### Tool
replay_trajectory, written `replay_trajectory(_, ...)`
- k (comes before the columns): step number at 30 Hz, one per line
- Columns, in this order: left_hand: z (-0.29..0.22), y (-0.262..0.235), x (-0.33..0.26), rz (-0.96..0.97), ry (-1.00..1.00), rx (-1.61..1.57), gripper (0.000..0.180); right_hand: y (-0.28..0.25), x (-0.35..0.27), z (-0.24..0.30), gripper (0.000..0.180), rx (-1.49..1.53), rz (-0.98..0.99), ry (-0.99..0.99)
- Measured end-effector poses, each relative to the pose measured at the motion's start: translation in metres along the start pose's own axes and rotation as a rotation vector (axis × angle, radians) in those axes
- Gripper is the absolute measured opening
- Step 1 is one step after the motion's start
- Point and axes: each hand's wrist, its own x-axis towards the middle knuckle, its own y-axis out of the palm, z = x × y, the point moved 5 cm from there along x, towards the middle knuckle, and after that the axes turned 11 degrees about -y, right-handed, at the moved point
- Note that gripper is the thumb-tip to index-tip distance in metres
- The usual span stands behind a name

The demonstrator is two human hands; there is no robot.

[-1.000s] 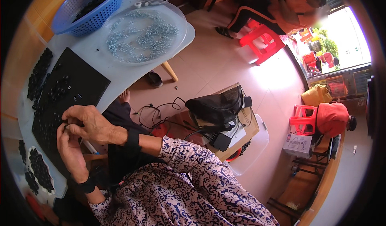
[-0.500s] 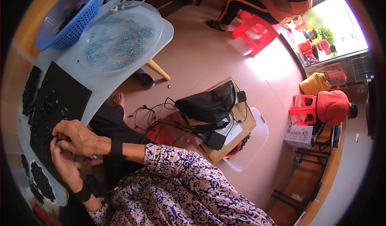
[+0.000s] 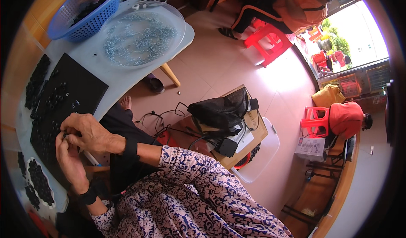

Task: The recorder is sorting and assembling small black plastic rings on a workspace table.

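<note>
Close above a black mat [image 3: 80, 83] on the table, my two hands are held together, fingertips meeting. Between them shows a small dark round piece, like the black beads [image 3: 55, 96] scattered over the mat. My right hand [image 3: 94, 133] comes over the top with bent fingers and pinches at the piece. Below it, my left hand [image 3: 71, 159] has its fingers curled up, with thumb and fingertips pressed on the same piece. Its exact shape is partly hidden by the fingers. Each wrist wears a black band.
Farther along the table stand a clear round tray [image 3: 139, 39] of pale blue beads and a blue plastic basket [image 3: 84, 16] with black pieces. A white dish [image 3: 51, 198] of black beads lies nearer. A cardboard box [image 3: 258, 132] with cables, red stools [image 3: 268, 43] and other people are around.
The view has shifted slightly, so the table and tray appear farther right and the mat lower. My hands stay together, the fingers moving a little around the small dark piece.
</note>
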Motion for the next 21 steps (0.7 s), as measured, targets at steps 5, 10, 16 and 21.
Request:
replay_trajectory(5, 0.001, 0.002, -0.001, 0.033, 0.036, 0.008, 0.037, -0.003, 0.000, 0.006, 0.022, 0.001, -0.008, -0.008)
replay_trajectory(10, -0.001, 0.010, 0.000, 0.072, 0.068, 0.013, 0.033, -0.006, 0.001, 0.006, 0.021, 0.021, -0.019, 0.013)
replay_trajectory(16, -0.009, 0.006, -0.010, -0.004, 0.098, 0.080, 0.023, 0.003, 0.004, 0.005, 0.021, -0.023, 0.054, -0.007)
replay_trajectory(21, -0.023, 0.024, -0.023, -0.025, 0.166, 0.171, 0.018, -0.006, 0.005, 0.006, 0.023, 0.070, 0.187, 0.364)
